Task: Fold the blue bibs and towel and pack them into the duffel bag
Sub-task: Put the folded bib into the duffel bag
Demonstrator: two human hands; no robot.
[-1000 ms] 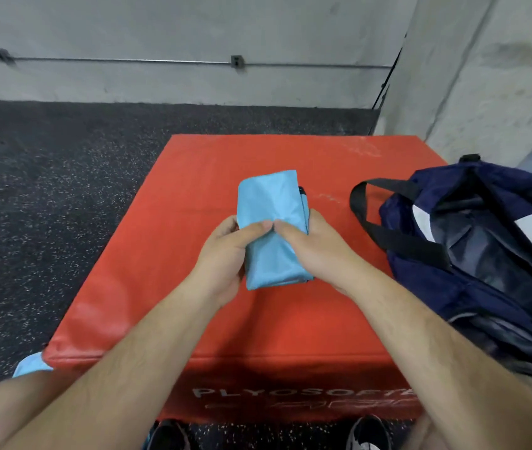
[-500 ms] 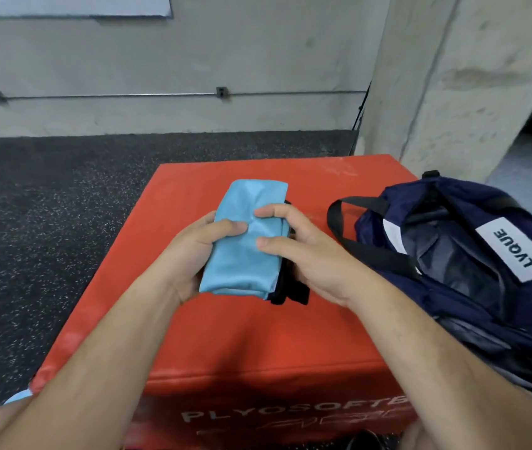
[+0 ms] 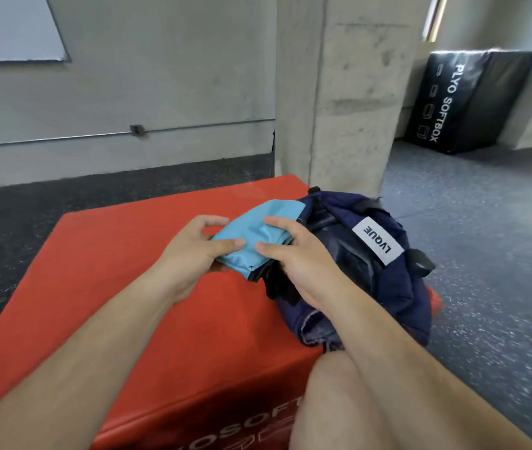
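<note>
A folded light-blue bib [image 3: 255,237] with dark trim at its lower edge is held just above the red box, its far end over the near rim of the duffel bag. My left hand [image 3: 193,251] grips its left side, thumb on top. My right hand [image 3: 294,261] pinches its right side from above. The navy duffel bag [image 3: 388,287] with a white LVQUE label lies open on the right end of the red plyo box [image 3: 112,303]. Black straps show under my right hand. No towel or other bib is in view.
A concrete pillar [image 3: 342,92] rises right behind the box and bag. A black plyo soft box [image 3: 466,99] leans at the far right wall. Dark speckled rubber floor lies to the left, grey floor to the right. My knee [image 3: 339,401] sits at the box's near right corner.
Both hands have lifted the folded bib off the box top and carried it right, up to the bag's opening. The view has swung to the right.
</note>
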